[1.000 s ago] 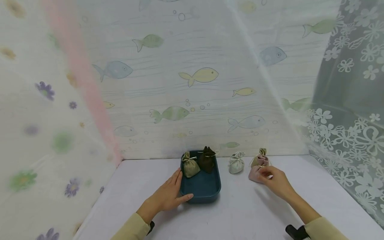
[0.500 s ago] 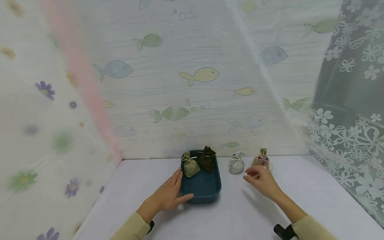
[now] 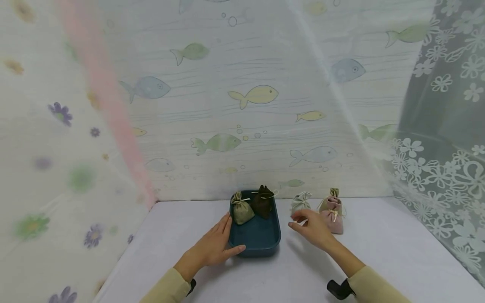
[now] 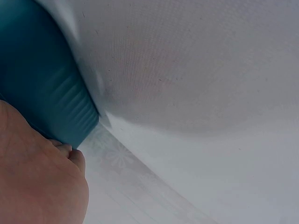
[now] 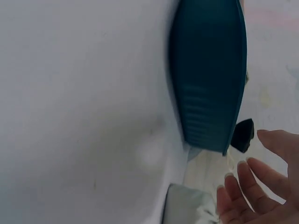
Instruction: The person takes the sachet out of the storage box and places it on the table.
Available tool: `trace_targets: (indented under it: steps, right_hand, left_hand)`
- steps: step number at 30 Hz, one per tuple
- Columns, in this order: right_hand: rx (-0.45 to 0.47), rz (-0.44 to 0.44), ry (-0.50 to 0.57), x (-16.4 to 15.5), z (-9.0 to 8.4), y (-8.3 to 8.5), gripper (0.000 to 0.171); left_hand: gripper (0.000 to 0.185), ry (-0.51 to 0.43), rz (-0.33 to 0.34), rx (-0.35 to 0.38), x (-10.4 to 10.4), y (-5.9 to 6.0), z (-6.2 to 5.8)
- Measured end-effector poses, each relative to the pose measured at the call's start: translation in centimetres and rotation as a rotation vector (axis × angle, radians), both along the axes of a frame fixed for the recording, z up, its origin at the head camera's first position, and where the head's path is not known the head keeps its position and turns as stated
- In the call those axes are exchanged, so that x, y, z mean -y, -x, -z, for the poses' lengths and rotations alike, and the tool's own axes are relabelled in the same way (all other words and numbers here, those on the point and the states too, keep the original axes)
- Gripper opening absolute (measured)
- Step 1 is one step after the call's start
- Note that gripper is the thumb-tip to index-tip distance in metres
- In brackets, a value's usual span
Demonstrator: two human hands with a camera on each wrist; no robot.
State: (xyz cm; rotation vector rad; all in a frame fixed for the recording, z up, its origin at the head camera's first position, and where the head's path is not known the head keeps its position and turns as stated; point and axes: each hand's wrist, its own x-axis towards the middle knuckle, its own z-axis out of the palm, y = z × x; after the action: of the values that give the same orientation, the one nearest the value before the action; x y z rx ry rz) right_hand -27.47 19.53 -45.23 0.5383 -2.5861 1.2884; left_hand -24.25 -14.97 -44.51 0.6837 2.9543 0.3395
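A dark teal tray (image 3: 261,243) sits mid-table and holds an olive pouch (image 3: 242,211) and a dark brown pouch (image 3: 262,202). My left hand (image 3: 214,248) rests flat against the tray's left wall (image 4: 44,88), fingers straight. To the right of the tray stand a pale grey pouch (image 3: 299,203), a pink pouch (image 3: 332,219) and, behind the pink one, a tan pouch (image 3: 333,192). My right hand (image 3: 310,227) hovers with relaxed fingers just in front of the grey pouch (image 5: 187,207) and holds nothing. The tray (image 5: 210,79) shows side-on in the right wrist view.
The table wears a white cloth (image 3: 170,235). A fish-print curtain (image 3: 246,105) hangs behind, flower-print sheets at the left (image 3: 45,168) and the right (image 3: 447,176). Black wrist straps (image 3: 338,289) show at my cuffs.
My right hand has left the pink pouch, which now stands upright, and has moved left to the grey pouch. My left hand stays on the tray.
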Motion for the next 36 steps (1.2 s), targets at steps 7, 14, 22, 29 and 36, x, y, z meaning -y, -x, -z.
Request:
trace_targets:
  steps: [7, 14, 22, 29, 36]
  right_hand:
    - [0.000, -0.042, 0.009, 2.2, -0.2, 0.3, 0.023]
    - [0.010, -0.059, 0.021, 3.9, -0.5, 0.5, 0.024]
    - [0.035, -0.010, 0.037, 5.5, -0.8, 2.0, 0.028]
    - [0.048, 0.085, 0.083, 6.5, -0.4, 4.3, 0.040]
    - [0.076, 0.150, 0.137, 7.4, -0.6, 6.4, 0.045]
  left_hand:
    - [0.111, 0.000, 0.007, -0.007, 0.0, 0.0, 0.1]
    - [0.111, -0.012, 0.016, -0.031, 0.1, -0.1, 0.4]
    - [0.109, -0.006, 0.021, -0.029, 0.0, -0.1, 0.1]
    - [0.113, 0.021, 0.007, -0.005, 0.1, 0.1, 0.0]
    - [0.114, 0.018, 0.003, 0.000, 0.1, 0.2, 0.2]
